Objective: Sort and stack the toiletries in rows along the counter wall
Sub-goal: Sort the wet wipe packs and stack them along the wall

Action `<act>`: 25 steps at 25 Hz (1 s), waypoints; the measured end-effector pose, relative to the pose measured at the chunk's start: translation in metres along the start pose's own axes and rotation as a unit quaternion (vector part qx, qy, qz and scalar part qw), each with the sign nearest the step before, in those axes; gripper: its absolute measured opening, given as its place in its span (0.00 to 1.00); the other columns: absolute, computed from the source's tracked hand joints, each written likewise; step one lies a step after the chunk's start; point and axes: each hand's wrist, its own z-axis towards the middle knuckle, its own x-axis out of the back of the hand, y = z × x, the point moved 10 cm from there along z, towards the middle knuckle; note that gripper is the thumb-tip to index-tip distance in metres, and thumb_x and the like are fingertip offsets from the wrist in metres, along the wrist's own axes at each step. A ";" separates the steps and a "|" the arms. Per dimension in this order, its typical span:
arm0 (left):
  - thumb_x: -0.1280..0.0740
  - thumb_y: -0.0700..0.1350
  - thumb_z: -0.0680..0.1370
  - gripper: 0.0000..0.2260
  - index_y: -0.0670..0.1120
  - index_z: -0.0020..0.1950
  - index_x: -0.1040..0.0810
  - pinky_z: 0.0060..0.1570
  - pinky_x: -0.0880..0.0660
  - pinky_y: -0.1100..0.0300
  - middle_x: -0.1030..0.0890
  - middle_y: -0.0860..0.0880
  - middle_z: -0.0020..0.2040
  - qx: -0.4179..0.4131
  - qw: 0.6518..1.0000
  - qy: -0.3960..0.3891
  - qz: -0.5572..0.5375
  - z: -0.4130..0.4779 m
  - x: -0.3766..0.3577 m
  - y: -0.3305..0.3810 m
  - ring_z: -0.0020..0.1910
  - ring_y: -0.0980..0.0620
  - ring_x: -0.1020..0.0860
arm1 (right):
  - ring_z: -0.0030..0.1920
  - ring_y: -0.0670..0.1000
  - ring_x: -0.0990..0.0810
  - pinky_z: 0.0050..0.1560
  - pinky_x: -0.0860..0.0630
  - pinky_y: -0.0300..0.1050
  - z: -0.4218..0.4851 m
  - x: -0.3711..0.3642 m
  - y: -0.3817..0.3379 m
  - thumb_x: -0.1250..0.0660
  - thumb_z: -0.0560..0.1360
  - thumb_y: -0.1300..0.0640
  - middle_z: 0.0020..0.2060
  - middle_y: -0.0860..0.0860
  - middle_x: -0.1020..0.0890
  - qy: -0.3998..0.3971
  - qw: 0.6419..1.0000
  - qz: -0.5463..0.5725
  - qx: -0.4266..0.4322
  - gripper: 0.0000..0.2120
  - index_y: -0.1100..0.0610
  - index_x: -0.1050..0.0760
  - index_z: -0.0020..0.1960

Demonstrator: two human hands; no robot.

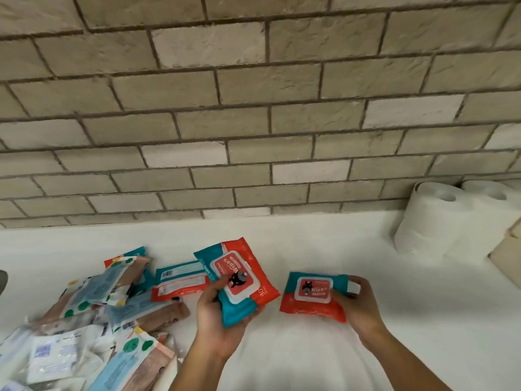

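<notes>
A: Entry one, left hand (222,314)?

B: Bare forearm rising from the bottom edge, angled slightly right. Palm turned up under the left wipes pack (239,280). Thumb lies across its lid, and fingertips curl round its near edge.

A: Entry two, right hand (359,303)?

B: Bare forearm entering from the lower right, angled up and left. Back of hand faces the camera. Fingers wrap the right end of the right wipes pack (310,294), and the thumb presses its top.

A: Spacing?

B: Hands apart, roughly level, forearms uncrossed.
</notes>
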 end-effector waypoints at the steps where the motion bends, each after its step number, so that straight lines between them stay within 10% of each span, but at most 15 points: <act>1: 0.37 0.44 0.76 0.15 0.48 0.62 0.22 0.59 0.26 0.39 0.14 0.42 0.54 -0.021 0.999 0.032 0.016 0.004 0.003 -0.004 0.55 0.39 0.19 | 0.47 0.56 0.14 0.48 0.16 0.53 0.008 0.006 0.000 0.24 0.73 0.60 0.51 0.55 0.16 -0.001 0.995 -0.093 0.032 0.26 0.50 0.33 0.65; 6: 0.39 0.41 0.81 0.10 0.47 0.59 0.22 0.53 0.21 0.44 0.13 0.44 0.50 -0.048 0.992 0.109 0.051 0.031 0.009 -0.044 0.53 0.40 0.18 | 0.73 0.57 0.32 0.68 0.28 0.56 0.014 -0.019 0.007 0.31 0.69 0.44 0.74 0.48 0.31 -0.067 0.790 -0.566 0.228 0.36 0.39 0.36 0.75; 9: 0.33 0.39 0.80 0.13 0.46 0.64 0.24 0.49 0.17 0.46 0.15 0.41 0.56 -0.053 0.985 0.136 0.090 0.054 0.017 -0.056 0.56 0.40 0.16 | 0.58 0.55 0.17 0.52 0.21 0.55 0.017 -0.026 0.011 0.22 0.64 0.48 0.62 0.48 0.19 -0.102 0.757 -0.595 0.251 0.30 0.37 0.25 0.65; 16: 0.30 0.37 0.78 0.14 0.48 0.62 0.22 0.48 0.18 0.47 0.14 0.43 0.54 -0.030 0.929 0.091 0.358 0.103 -0.007 -0.049 0.50 0.41 0.15 | 0.78 0.56 0.38 0.76 0.37 0.52 0.067 0.012 -0.024 0.45 0.83 0.59 0.81 0.50 0.42 -0.074 0.756 -0.610 0.226 0.28 0.42 0.42 0.81; 18: 0.31 0.40 0.79 0.12 0.53 0.60 0.20 0.53 0.18 0.47 0.14 0.45 0.55 -0.058 0.854 0.084 0.510 0.120 -0.018 -0.034 0.49 0.46 0.15 | 0.78 0.56 0.38 0.75 0.34 0.53 0.080 0.021 -0.024 0.44 0.83 0.59 0.81 0.50 0.41 -0.076 0.763 -0.603 0.221 0.29 0.42 0.42 0.81; 22: 0.31 0.64 0.73 0.24 0.62 0.68 0.25 0.61 0.23 0.48 0.22 0.57 0.63 -0.116 0.514 0.054 0.848 0.133 -0.047 -0.054 0.60 0.53 0.24 | 0.80 0.58 0.41 0.75 0.33 0.55 0.104 0.036 -0.016 0.42 0.83 0.56 0.82 0.51 0.43 -0.075 0.768 -0.600 0.212 0.30 0.43 0.46 0.82; 25: 0.30 0.70 0.68 0.34 0.63 0.72 0.32 0.66 0.27 0.47 0.30 0.58 0.68 -0.091 0.433 -0.032 0.896 0.131 -0.044 -0.113 0.68 0.53 0.32 | 0.81 0.59 0.44 0.76 0.34 0.57 0.117 0.047 -0.014 0.42 0.84 0.53 0.83 0.51 0.45 -0.072 0.772 -0.597 0.206 0.29 0.43 0.48 0.82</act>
